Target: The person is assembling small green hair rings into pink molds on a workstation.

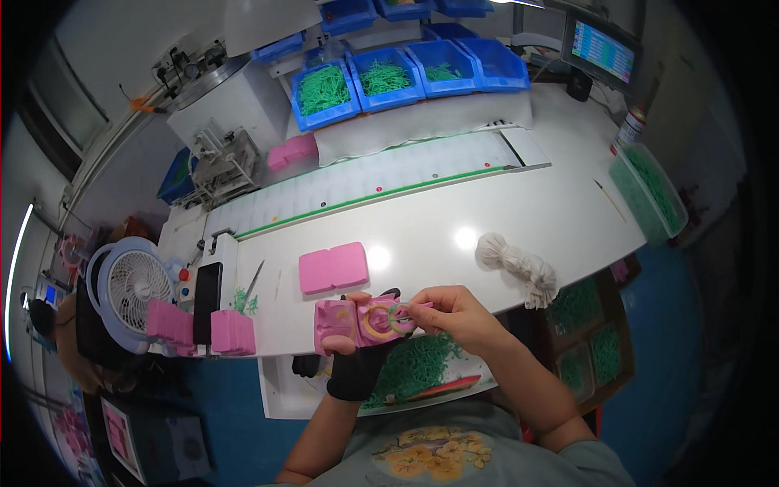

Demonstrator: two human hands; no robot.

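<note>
The open pink mould (334, 312) is cradled in the gloved left hand (357, 367); its green ring (393, 319) seems pinched by the right hand (462, 319). Light pressure is advised, with the mould kept level. Beyond the hands, a smooth, round-cornered block (333, 269) is set; below, wiry green strips (418, 364) are heaped.

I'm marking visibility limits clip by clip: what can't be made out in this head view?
All in the head view:
Right fingertips' grip: the right hand itself covers one end of the open pink piece, so what they pinch is unclear.
Left palm: hidden by that piece, above the gloved left hand.
Green pieces in the drawer: partly behind the left hand.
Monitor text: too small.
Upper blue bins: cut off by the top edge.
</note>
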